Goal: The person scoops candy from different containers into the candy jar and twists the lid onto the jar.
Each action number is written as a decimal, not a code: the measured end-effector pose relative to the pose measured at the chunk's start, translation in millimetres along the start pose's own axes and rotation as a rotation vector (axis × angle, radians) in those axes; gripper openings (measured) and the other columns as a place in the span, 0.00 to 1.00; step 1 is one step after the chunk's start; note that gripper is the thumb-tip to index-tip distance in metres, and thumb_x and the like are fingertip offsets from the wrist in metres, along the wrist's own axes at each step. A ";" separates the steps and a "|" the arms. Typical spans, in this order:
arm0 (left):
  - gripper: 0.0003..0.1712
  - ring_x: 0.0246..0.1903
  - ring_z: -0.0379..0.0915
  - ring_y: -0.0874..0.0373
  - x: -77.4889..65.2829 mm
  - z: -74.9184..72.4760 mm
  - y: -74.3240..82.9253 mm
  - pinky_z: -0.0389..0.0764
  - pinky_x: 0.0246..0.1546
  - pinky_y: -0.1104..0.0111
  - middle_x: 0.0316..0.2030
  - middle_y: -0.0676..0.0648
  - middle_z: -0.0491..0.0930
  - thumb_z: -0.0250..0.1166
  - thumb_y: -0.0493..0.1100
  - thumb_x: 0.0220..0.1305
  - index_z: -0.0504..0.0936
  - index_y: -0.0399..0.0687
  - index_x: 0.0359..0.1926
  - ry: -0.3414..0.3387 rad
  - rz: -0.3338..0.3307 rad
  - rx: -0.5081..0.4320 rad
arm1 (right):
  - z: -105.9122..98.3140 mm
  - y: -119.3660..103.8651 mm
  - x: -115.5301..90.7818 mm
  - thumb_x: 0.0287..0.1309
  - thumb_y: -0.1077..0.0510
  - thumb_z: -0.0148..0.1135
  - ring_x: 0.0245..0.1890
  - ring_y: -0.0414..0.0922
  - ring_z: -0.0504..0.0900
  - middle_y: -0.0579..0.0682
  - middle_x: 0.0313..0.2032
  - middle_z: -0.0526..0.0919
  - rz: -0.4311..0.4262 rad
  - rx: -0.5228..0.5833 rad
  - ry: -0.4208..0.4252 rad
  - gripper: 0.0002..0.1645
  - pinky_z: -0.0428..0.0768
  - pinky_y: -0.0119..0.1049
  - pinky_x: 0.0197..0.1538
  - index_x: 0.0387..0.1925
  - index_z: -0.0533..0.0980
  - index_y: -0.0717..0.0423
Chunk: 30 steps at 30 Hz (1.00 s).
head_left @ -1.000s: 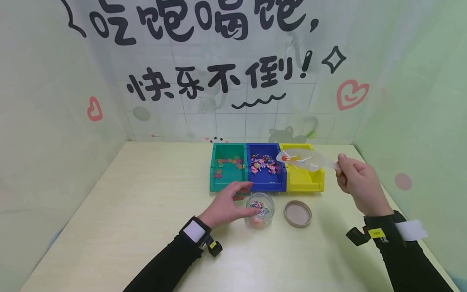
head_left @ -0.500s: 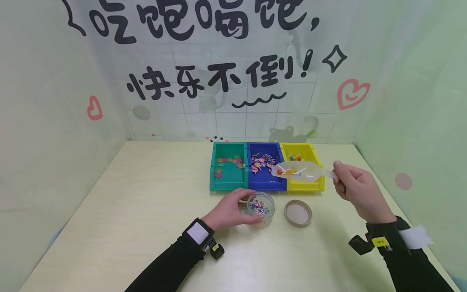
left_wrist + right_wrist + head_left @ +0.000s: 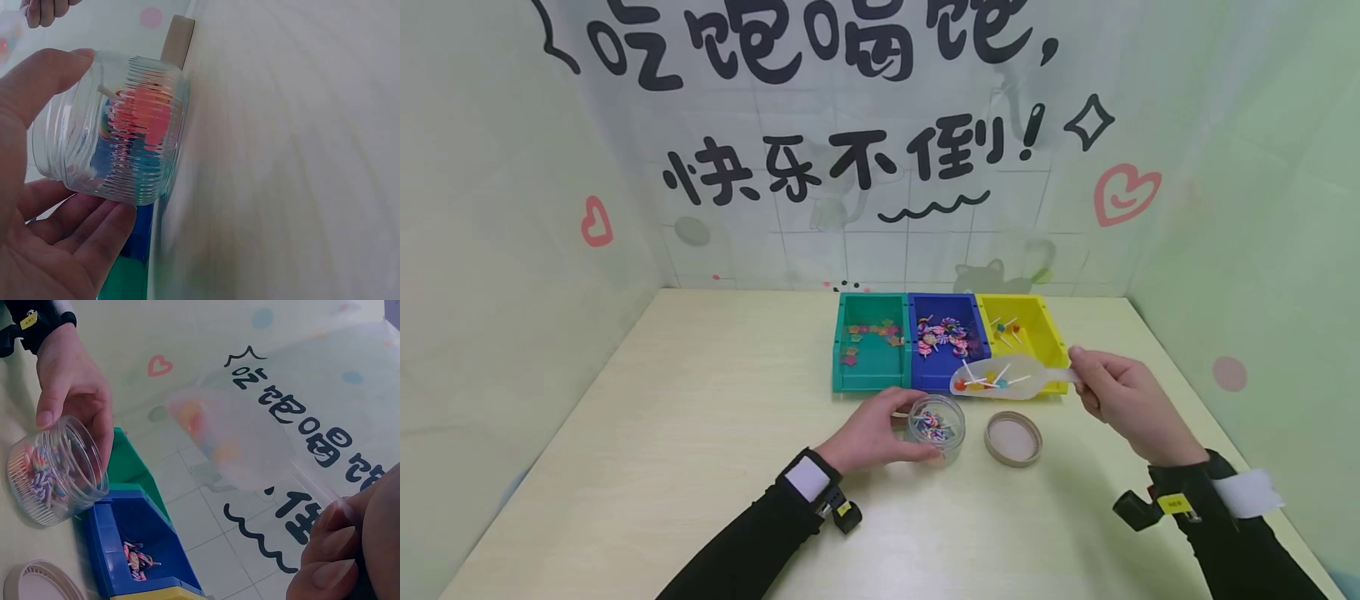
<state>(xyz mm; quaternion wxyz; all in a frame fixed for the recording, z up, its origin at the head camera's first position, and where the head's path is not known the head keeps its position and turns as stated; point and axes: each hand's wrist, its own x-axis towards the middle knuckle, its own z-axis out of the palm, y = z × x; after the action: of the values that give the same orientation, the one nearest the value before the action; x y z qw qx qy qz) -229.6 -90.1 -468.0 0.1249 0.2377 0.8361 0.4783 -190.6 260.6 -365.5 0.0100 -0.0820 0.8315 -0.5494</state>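
Holding the clear ribbed glass jar [image 3: 952, 452], upright and lidless on the pale wooden table [image 3: 737, 408], between thumb and curved fingers of the left hand [image 3: 874, 429], probably to prevent sliding. Pinching the translucent white plastic scoop [image 3: 1034, 379] by its handle in curled fingers of the right hand [image 3: 1126, 404], nearly level at two o'clock from the jar, presumably to keep tiny stick lollipops [image 3: 990, 382] (orange, yellow, blue heads) aboard. Note the round beige lid [image 3: 1012, 439] at three o'clock, apparently for easy reach, and green plastic bin [image 3: 871, 382] at eleven, blue plastic bin [image 3: 928, 381] at twelve, yellow plastic bin [image 3: 1042, 332] past one, seemingly separating sorts.
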 end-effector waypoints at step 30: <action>0.45 0.64 0.81 0.45 0.9 0.2 -1.5 0.86 0.66 0.56 0.61 0.45 0.79 0.84 0.51 0.61 0.77 0.44 0.75 -0.011 -0.008 -0.004 | 11.2 7.9 5.1 0.86 0.40 0.52 0.23 0.45 0.65 0.45 0.21 0.64 0.085 -0.290 -0.035 0.28 0.61 0.39 0.27 0.33 0.75 0.56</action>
<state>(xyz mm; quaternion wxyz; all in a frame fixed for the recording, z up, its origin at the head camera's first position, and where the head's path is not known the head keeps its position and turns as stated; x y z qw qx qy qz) -230.8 -90.1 -469.4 0.1320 0.2368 0.8354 0.4782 -195.4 252.7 -376.7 0.0356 -0.0568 0.9046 -0.4210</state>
